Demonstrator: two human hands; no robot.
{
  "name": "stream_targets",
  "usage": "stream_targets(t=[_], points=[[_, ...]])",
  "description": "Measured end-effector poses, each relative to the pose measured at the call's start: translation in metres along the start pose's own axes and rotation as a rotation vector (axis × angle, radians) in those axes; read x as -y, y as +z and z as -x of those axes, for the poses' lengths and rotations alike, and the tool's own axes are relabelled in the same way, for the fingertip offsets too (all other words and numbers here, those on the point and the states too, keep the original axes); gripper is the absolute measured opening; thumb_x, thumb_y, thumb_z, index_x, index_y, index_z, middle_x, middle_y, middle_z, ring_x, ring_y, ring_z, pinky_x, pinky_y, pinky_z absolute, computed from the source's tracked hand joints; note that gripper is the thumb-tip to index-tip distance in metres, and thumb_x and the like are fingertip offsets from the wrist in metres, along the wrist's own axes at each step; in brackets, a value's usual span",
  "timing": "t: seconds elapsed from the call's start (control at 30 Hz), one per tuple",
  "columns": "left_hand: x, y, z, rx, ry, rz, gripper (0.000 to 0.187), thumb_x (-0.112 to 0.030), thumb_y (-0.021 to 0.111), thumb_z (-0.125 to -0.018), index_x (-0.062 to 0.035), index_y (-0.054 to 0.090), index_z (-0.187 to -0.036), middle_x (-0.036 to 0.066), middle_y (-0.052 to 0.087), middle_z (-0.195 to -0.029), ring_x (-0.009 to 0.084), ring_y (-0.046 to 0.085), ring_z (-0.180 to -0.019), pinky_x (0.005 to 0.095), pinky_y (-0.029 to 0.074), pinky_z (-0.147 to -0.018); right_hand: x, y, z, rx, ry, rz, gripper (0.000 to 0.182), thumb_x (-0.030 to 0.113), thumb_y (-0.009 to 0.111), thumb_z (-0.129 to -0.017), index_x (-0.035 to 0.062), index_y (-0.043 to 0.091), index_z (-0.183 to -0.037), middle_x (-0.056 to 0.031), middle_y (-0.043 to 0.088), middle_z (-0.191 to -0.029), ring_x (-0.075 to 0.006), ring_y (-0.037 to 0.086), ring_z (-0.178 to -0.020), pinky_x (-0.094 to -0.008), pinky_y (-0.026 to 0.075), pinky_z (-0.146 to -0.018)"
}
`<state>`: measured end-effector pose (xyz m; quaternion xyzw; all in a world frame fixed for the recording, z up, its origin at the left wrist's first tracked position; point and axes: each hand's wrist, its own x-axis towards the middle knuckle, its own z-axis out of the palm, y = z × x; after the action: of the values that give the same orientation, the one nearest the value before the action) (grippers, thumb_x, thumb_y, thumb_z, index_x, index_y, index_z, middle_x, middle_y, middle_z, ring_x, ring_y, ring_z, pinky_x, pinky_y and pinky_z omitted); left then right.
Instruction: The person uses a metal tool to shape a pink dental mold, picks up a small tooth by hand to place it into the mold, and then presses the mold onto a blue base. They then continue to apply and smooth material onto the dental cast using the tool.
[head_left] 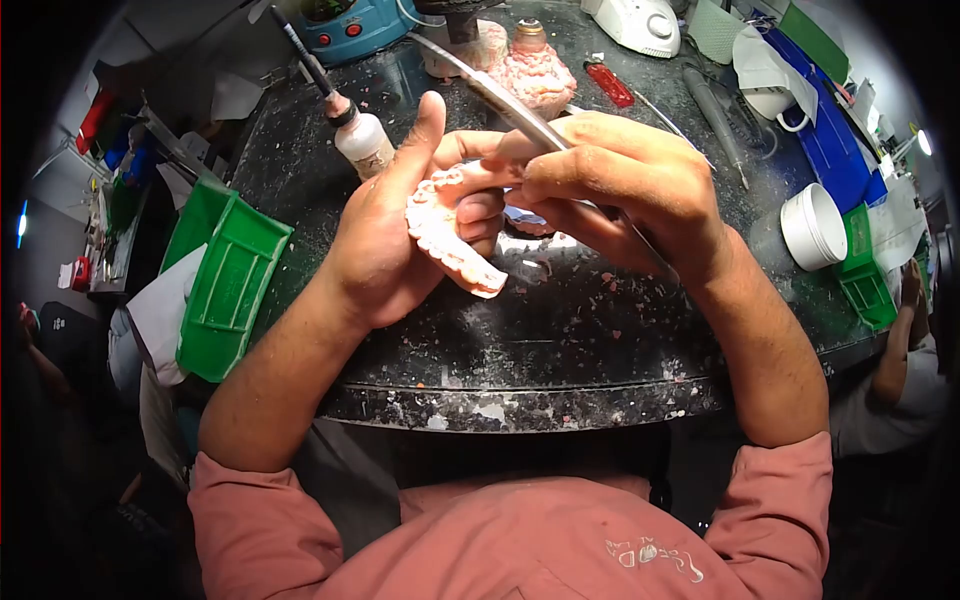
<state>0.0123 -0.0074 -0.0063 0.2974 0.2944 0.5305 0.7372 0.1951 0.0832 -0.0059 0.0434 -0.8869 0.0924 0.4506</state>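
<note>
My left hand is closed around a pale dental cast, a curved arch with a row of teeth along its edge. The thumb points up, and the fingers wrap behind the arch. Across from it, my right hand grips a long, slender metal tool, its flat pale end pointing up and away to the left and its other end slanting down by the wrist. The right fingertips are close to the cast's upper end. Beneath the hands, a small bluish-white piece with a pink edge shows partly on the bench.
The black bench is speckled with debris. A dropper bottle stands behind my left hand. Farther back are a pink-crusted burner, a red lighter and a grey handpiece. A white tub and green trays flank the bench.
</note>
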Motion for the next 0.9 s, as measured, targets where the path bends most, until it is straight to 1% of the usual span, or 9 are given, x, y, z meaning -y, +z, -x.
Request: stream_targets(t=[0.1,0.13,0.17,0.23,0.27,0.37,0.4,0.5,0.9], points=[[-0.003,0.001,-0.001,-0.024,0.080,-0.091,0.056,-0.054,0.030,-0.098,-0.0054,0.053,-0.113,0.000,0.054,-0.072,0.0099,0.050,-0.061,0.0217,0.042,-0.057,0.002,-0.005,-0.005,-0.055,0.013,0.041,0.017,0.003,0.072,-0.075,0.0048,0.067,-0.091,-0.0068,0.066,-0.083,-0.0225,0.065,-0.070,-0.0307,0.053,-0.063],[-0.006,-0.004,-0.002,0.097,0.110,-0.039,0.059,-0.055,0.029,-0.097,-0.0043,0.052,-0.118,0.007,0.062,-0.085,0.0156,0.058,-0.073,0.0261,0.048,-0.065,0.002,-0.006,-0.009,-0.126,-0.006,0.108,0.016,0.004,0.072,-0.075,0.0047,0.067,-0.090,-0.0070,0.066,-0.082,-0.0221,0.065,-0.070,-0.0303,0.053,-0.063],[-0.007,-0.004,0.000,0.103,0.139,-0.021,0.061,-0.052,0.031,-0.097,-0.0007,0.046,-0.126,0.013,0.062,-0.102,0.0189,0.060,-0.086,0.0296,0.049,-0.073,0.001,-0.009,-0.011,-0.195,-0.026,0.176,0.016,0.005,0.073,-0.074,0.0045,0.067,-0.089,-0.0072,0.066,-0.082,-0.0217,0.065,-0.070,-0.0299,0.052,-0.062],[-0.006,0.000,0.002,0.119,0.257,-0.061,0.064,-0.048,0.033,-0.096,0.0031,0.037,-0.135,0.018,0.056,-0.116,0.0214,0.058,-0.098,0.0307,0.048,-0.079,-0.004,-0.016,-0.007,-0.193,0.007,0.222,0.018,0.008,0.075,-0.073,0.0041,0.068,-0.089,-0.0084,0.066,-0.083,-0.0217,0.064,-0.069,-0.0294,0.052,-0.060],[-0.005,-0.002,0.003,0.124,0.349,-0.132,0.069,-0.043,0.042,-0.093,0.0058,0.027,-0.140,0.019,0.052,-0.124,0.0220,0.056,-0.104,0.0316,0.047,-0.081,-0.010,-0.019,-0.006,-0.215,-0.021,0.266,0.020,0.008,0.076,-0.072,0.0038,0.068,-0.089,-0.0090,0.066,-0.083,-0.0217,0.064,-0.069,-0.0294,0.051,-0.060],[-0.001,0.004,0.005,0.101,0.532,-0.400,0.072,-0.037,0.052,-0.089,0.0058,0.026,-0.141,0.019,0.050,-0.128,0.0216,0.054,-0.108,0.0323,0.047,-0.082,-0.009,-0.024,-0.009,-0.244,-0.086,0.331,0.022,0.007,0.078,-0.071,0.0032,0.067,-0.089,-0.0101,0.067,-0.085,-0.0219,0.064,-0.072,-0.0301,0.051,-0.062],[-0.001,0.004,0.006,0.136,0.552,-0.372,0.070,-0.017,0.057,-0.086,0.0065,0.023,-0.143,0.021,0.051,-0.125,0.0234,0.053,-0.112,0.0309,0.048,-0.085,-0.004,-0.023,-0.011,-0.260,-0.095,0.335,0.023,0.007,0.078,-0.070,0.0032,0.067,-0.089,-0.0102,0.067,-0.086,-0.0223,0.064,-0.072,-0.0303,0.051,-0.063],[-0.004,0.007,0.008,0.028,0.536,-0.506,0.077,-0.029,0.062,-0.081,0.0062,0.029,-0.140,0.020,0.049,-0.129,0.0217,0.054,-0.110,0.0319,0.048,-0.083,-0.001,-0.032,-0.012,-0.129,-0.207,0.363,0.040,0.009,0.083,-0.066,0.0055,0.059,-0.098,-0.0116,0.068,-0.089,-0.0220,0.066,-0.079,-0.0310,0.052,-0.065],[-0.001,0.005,0.007,0.029,0.645,-0.562,0.074,-0.021,0.060,-0.077,0.0021,0.032,-0.141,0.018,0.049,-0.129,0.0220,0.053,-0.111,0.0333,0.048,-0.084,-0.001,-0.030,-0.012,-0.134,-0.261,0.360,0.048,0.010,0.084,-0.065,0.0094,0.056,-0.105,-0.0099,0.067,-0.094,-0.0227,0.066,-0.085,-0.0326,0.053,-0.072]])
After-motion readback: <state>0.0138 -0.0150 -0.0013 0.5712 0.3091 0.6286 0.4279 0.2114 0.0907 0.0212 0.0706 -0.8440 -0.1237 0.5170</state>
